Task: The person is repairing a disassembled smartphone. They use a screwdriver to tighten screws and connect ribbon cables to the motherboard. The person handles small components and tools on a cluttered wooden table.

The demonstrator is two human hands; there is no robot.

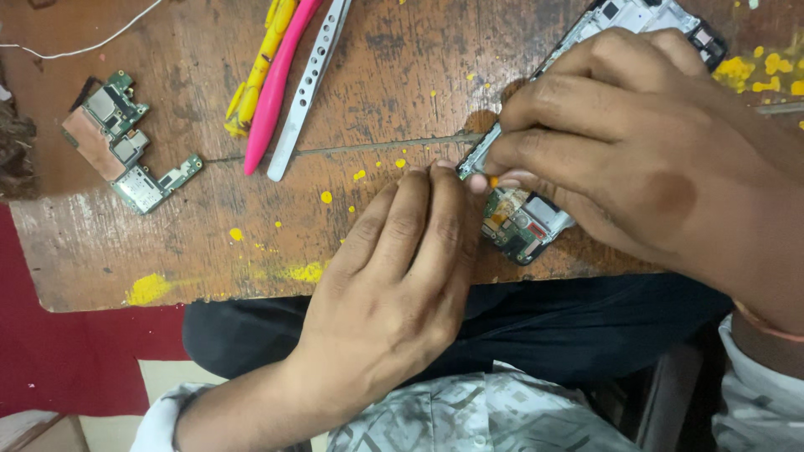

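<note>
Mostly hidden opened phone (536, 219), exposed green board, white frame

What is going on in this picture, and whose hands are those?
The picture comes from a camera worn on a person's head, looking down at their own hands over a worn brown wooden table splashed with yellow paint. The left hand rests flat, fingertips steadying an opened phone frame with its green insides showing. The right hand pinches something small and orange against that frame; I cannot tell what. Farther off lie a loose green circuit board, a pink plastic prying stick, a yellow tool and silver metal tweezers.
</note>
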